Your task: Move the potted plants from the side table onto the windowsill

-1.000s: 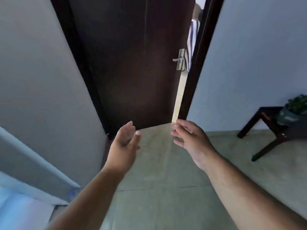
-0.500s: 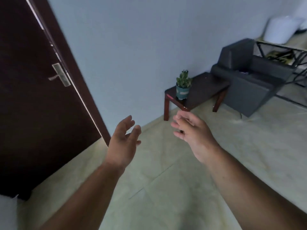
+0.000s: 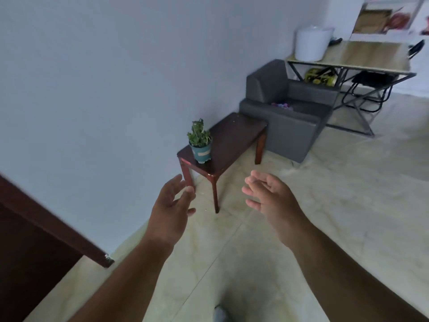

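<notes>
Reaching, left hand [image 3: 170,211] and right hand [image 3: 272,202] spread empty.

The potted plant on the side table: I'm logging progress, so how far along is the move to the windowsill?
Done: nothing that shows; the windowsill is out of view. One potted plant stands upright near the side table end nearest the person. In hand: nothing; the left hand and right hand are open, raised short of the table. Left: grip the pot and carry it to the sill.

Dim, bluish indoor light, soft motion blur, wide-angle bending at the edges.
</notes>
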A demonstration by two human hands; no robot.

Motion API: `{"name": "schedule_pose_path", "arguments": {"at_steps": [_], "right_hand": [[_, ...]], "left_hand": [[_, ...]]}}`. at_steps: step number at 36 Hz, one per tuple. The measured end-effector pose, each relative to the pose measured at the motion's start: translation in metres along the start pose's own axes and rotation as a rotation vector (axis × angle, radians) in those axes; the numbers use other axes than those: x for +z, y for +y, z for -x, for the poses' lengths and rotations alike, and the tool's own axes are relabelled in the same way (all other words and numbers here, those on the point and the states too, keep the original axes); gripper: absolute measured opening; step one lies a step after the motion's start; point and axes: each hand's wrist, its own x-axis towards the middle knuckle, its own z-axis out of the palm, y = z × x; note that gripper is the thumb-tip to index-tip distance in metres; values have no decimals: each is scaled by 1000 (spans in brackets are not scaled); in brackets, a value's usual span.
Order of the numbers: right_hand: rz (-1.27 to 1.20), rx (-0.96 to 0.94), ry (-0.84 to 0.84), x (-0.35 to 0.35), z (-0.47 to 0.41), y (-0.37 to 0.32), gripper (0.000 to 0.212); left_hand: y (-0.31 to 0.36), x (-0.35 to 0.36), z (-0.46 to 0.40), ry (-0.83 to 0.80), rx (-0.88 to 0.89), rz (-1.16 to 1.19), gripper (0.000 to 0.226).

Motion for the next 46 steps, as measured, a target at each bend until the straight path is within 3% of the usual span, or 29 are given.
{"name": "schedule_pose_path", "arguments": {"at_steps": [5, 9, 12, 16, 20, 26, 33, 41, 46], "right_hand": [[51, 2, 39, -7, -81, -11, 44], [113, 23, 41, -8, -138, -23, 41], [126, 28, 42, -11, -171, -27, 41], [143, 64, 33, -18, -211, -31, 43], [135, 92, 17, -22, -257, -34, 42], [110, 110, -58, -37, -334, -35, 41], [95, 130, -157, -79, -439, -37, 47], [129, 207, -277, -92, -548, -31, 46], [165, 254, -353, -72, -606, -16, 45]], "left_hand": [[-6, 27, -85, 13, -16, 114, 23], [-10, 44, -141, 20, -87, 119, 40], [-12, 58, -176, -5, -110, 126, 27], [-14, 79, -216, -23, -152, 88, 44], [-17, 98, -254, -7, -165, 79, 43], [-23, 130, -311, 57, -165, 82, 33], [-23, 190, -368, 207, -246, 64, 45], [-40, 237, -415, 346, -335, 120, 23], [-64, 237, -458, 450, -396, 116, 44]]}}
